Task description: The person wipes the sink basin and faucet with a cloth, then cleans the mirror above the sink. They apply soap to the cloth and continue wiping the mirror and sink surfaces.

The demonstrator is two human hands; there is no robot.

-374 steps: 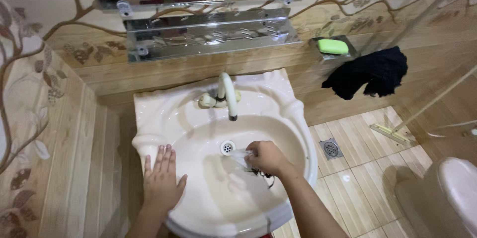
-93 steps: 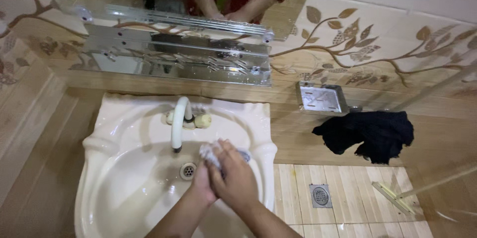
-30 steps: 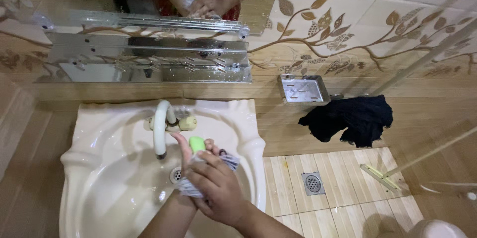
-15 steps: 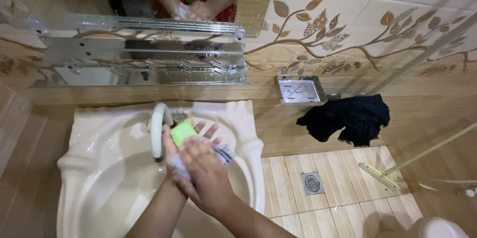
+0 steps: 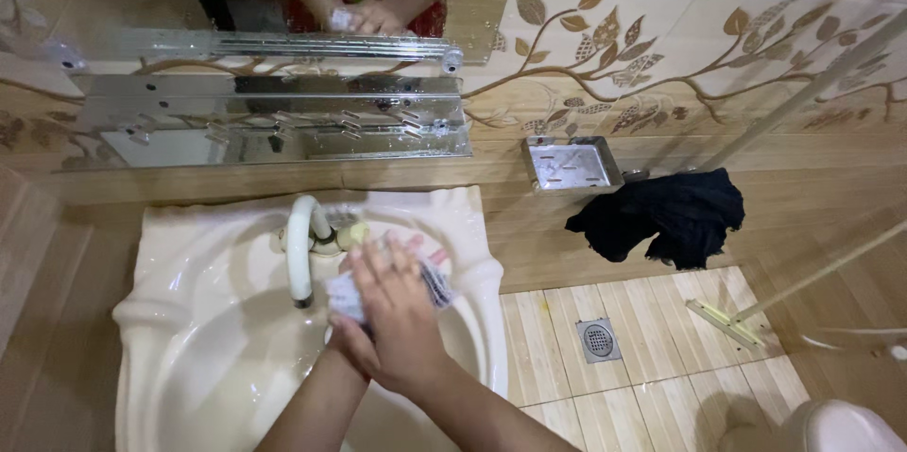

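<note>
My right hand [image 5: 397,320] lies flat on top of my left hand [image 5: 417,245] over the cream sink [image 5: 189,320], just right of the white tap [image 5: 300,254]. A crumpled white piece with dark marks [image 5: 345,297] is pressed between the two palms, and its edges stick out on both sides. Only the fingertips and wrist of my left hand show beneath the right. The green soap bar is hidden. The mirror above reflects both hands.
A metal soap dish [image 5: 572,166] hangs empty on the wall to the right. A black cloth [image 5: 661,216] hangs beside it. A floor drain [image 5: 597,339], a wiper head [image 5: 723,320] and a toilet [image 5: 841,428] are on the right. A mirrored shelf [image 5: 274,121] is above the sink.
The green soap bar, seen between my hands half a second ago, is now covered. My right hand has slid forward over the left, and the view has shifted slightly.
</note>
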